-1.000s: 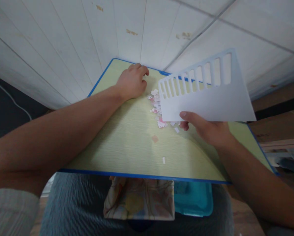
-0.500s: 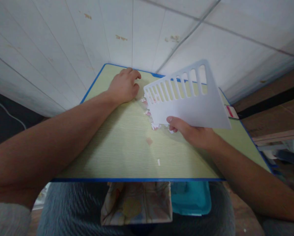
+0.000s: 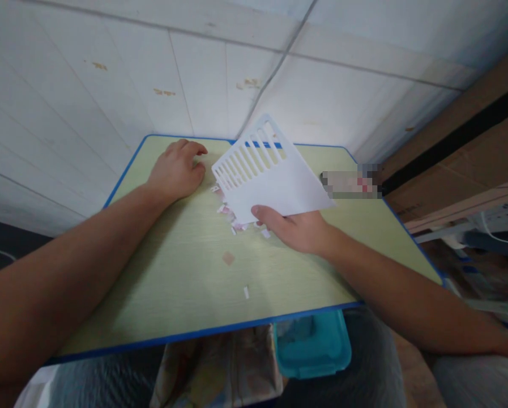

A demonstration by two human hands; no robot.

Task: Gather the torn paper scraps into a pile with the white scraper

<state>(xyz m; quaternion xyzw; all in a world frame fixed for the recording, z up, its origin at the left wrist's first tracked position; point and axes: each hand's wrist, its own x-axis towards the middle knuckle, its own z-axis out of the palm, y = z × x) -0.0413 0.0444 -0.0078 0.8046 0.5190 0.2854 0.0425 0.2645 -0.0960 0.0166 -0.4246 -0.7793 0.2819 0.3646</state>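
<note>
The right hand (image 3: pixel 298 229) grips a flat white plastic scraper with a row of slots (image 3: pixel 266 181) by its near edge, thumb on top. The scraper is tilted, and its low corner is at a small pile of pink and white paper bits (image 3: pixel 230 212) near the middle of the light green table with a blue rim (image 3: pixel 186 272). The left hand (image 3: pixel 177 170) rests on the table near the far left corner, fingers curled, holding nothing, just beside the pile. Under the near edge sits a teal plastic box (image 3: pixel 313 345); I cannot tell what is in it.
</note>
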